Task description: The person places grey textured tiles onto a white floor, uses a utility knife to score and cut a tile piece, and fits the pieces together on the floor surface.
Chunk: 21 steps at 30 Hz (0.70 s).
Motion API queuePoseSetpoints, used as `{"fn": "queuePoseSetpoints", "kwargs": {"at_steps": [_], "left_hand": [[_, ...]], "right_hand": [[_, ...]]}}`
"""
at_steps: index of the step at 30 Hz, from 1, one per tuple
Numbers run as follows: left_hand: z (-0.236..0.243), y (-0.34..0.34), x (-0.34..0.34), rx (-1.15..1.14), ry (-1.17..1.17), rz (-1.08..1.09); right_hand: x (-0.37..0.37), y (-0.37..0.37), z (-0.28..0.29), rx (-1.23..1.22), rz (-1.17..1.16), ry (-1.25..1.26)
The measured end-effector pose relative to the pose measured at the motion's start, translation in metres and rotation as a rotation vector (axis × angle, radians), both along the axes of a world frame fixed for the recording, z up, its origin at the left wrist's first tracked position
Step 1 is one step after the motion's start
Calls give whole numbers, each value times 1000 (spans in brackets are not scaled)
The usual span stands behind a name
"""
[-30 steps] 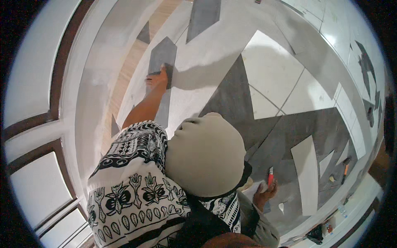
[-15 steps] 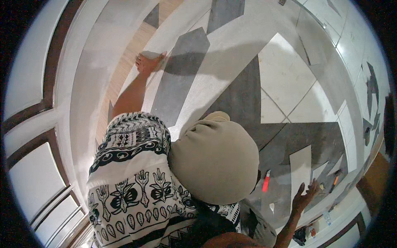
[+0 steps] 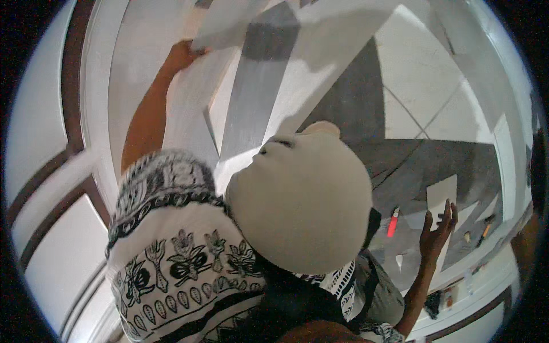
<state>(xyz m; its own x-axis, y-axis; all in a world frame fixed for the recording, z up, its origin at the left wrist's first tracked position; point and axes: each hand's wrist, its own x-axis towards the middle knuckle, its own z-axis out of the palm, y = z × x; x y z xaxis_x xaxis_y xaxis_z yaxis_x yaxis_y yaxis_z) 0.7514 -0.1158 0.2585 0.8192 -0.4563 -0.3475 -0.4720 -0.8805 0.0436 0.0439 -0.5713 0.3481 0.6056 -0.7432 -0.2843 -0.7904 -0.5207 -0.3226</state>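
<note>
At the upper left, my left hand (image 3: 186, 54) has its fingers bent at the edge of a pale grey floor plank (image 3: 191, 94); its fingertips are partly hidden. Right of that plank lies a dark grey plank (image 3: 260, 80) with a pointed end. My right hand (image 3: 439, 227) is at the lower right, fingers spread, over a narrow pale offcut (image 3: 441, 191). I cannot tell whether it touches the offcut. Left of this hand lies a red-handled tool (image 3: 393, 222), and to its right is a thin tool with an orange part (image 3: 486, 230).
A rounded beige cloth shape (image 3: 300, 203) hides the middle floor. Beyond it are dark grey flooring (image 3: 354, 94) and large white tiles (image 3: 420, 68) with dark joints. Small offcuts lie around my right hand. A white wall with dark-trimmed panels (image 3: 40, 97) runs along the left.
The view has shifted. My left hand has moved toward the wall, and the pale plank now covers where the wood-toned strip showed. My right hand has moved left over the narrow offcut.
</note>
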Motion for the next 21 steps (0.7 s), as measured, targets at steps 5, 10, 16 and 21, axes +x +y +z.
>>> {"fn": "queuePoseSetpoints", "kwargs": {"at_steps": [5,10,16,21], "left_hand": [[38,10,-25,-262,-242,-46],[153,-28,-87,-192,-146,-83],[229,-129,-81,-305,-78,-181],[236,-181,-92,-379,-393,-435]], "right_hand": [[17,-21,11,87,186,-73],[0,-28,30,254,154,-221],[-68,-25,1,528,-129,188],[-143,71,-90,202,-221,360]]}}
